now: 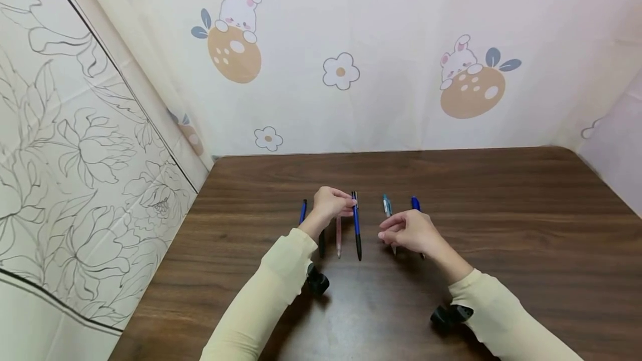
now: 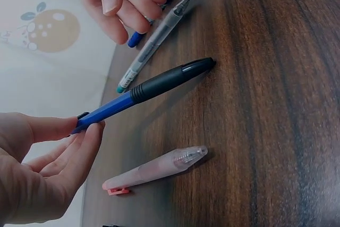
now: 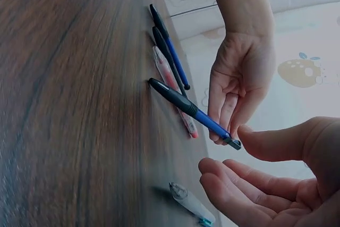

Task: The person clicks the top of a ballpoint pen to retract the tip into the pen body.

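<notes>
While the left hand pinches a blue-and-black pen near its far, clip end, the right hand hovers just to the right with nothing in it. From where I stand, the left hand's thumb and fingers meet on the blue barrel, and the black part points nearward, the whole pen running far to near and tilted, its clip end raised off the counter. Whether the black end actually rests on the wood, I can't tell.

Set against that pen, the right hand's fingers lie to the right and a little nearer, thumb and fingers parted, with a gap between the two hands. The left hand is plainly the nearer one, being on the pen already. Below the right hand lies a clear pen with a teal end, its long axis also roughly far to near; beyond it, farther right, a blue pen is partly hidden by that hand.

Just left of the held pen lies a pink pen, then a dark pen, then a black-ended blue pen, partly covered by the left arm.
</notes>
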A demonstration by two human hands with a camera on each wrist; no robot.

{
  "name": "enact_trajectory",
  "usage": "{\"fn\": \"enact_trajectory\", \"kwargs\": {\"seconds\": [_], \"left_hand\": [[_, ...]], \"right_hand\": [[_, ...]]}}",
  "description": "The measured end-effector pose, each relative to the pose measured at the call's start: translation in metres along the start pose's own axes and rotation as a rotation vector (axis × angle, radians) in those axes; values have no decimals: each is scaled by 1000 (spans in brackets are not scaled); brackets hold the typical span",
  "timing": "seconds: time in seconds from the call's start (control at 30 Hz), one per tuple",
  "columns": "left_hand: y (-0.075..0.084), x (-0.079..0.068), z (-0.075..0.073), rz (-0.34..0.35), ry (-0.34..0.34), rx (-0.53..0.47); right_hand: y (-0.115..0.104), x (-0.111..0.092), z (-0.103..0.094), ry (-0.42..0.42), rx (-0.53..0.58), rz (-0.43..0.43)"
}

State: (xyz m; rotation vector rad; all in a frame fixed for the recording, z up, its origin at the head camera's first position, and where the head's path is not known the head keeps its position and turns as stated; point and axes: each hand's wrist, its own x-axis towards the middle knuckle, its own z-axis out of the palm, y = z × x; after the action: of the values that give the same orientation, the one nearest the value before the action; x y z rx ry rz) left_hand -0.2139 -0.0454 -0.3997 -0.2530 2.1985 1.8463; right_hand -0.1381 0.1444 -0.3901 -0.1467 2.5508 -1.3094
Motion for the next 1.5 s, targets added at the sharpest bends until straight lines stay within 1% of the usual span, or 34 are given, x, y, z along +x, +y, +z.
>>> {"fn": "enact_trajectory", "kwargs": {"seconds": [0.17, 0.27, 0.4, 0.5, 0.63, 0.87, 1.03, 1.17, 1.33, 1.5], "left_hand": [[0, 2, 5, -6, -6, -9], [1, 2, 8, -6, -3, 19], [1, 5, 11, -2, 16, 39], [1, 8, 11, -12, 32, 24], [1, 10, 12, -27, 44, 33], [2, 14, 15, -9, 44, 110], [-1, 21, 19, -14, 61, 163], [-3, 25, 22, -15, 75, 240], [0, 22, 23, 15, 95, 350], [-1, 19, 24, 51, 109, 433]], "right_hand": [[4, 1, -1, 48, -84, 5], [7, 1, -1, 85, -153, 3], [6, 2, -2, 130, -235, 6], [5, 3, -3, 141, -273, 17], [3, 4, -2, 140, -324, 28], [5, 8, -1, 143, -370, 43], [7, 11, 2, 162, -422, 0], [9, 14, 4, 180, -455, -11], [7, 15, 6, 179, -480, 3], [6, 19, 8, 177, -495, 27]]}}
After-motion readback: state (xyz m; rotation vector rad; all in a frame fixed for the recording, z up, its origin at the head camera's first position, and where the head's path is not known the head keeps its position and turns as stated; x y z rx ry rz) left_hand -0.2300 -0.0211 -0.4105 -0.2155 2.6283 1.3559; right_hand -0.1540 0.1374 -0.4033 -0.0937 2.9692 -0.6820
